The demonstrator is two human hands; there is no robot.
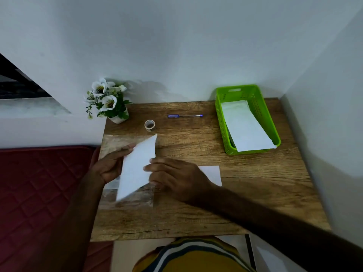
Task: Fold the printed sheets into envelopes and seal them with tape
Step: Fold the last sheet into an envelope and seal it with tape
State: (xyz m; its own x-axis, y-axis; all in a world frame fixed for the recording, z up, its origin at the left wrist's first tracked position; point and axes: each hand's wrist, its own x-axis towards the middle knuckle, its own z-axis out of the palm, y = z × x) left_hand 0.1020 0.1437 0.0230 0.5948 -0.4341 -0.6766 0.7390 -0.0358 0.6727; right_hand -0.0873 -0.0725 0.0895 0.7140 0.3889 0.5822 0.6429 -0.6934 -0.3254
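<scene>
Item: folded sheet [137, 167], one. Being held tilted above the left part of the table [255, 193], over a clear plastic sleeve [125, 140] lying flat there. Being gripped along its left edge by the left hand [110, 165], fingers curled behind and thumb in front; being pinched at its right edge by the right hand [176, 173], fingertips on the paper. Probably being raised this way to line up edges for the next fold, both sides steadied against slipping.

Item: flat sheet [213, 173], one. Lying on the table just behind the right hand, partly hidden by it, likely waiting as the next to be folded.

Item: roll of tape [149, 125], one. Standing beyond the sleeve, near enough for sealing.

Item: pen [184, 116], one. Lying near the back edge.

Item: green basket [273, 124], one. Sitting at the back right, holding white papers [245, 128]; count not readable, seemingly several stacked.

Item: potted flowers [107, 101], one. Standing at the back left corner.
</scene>
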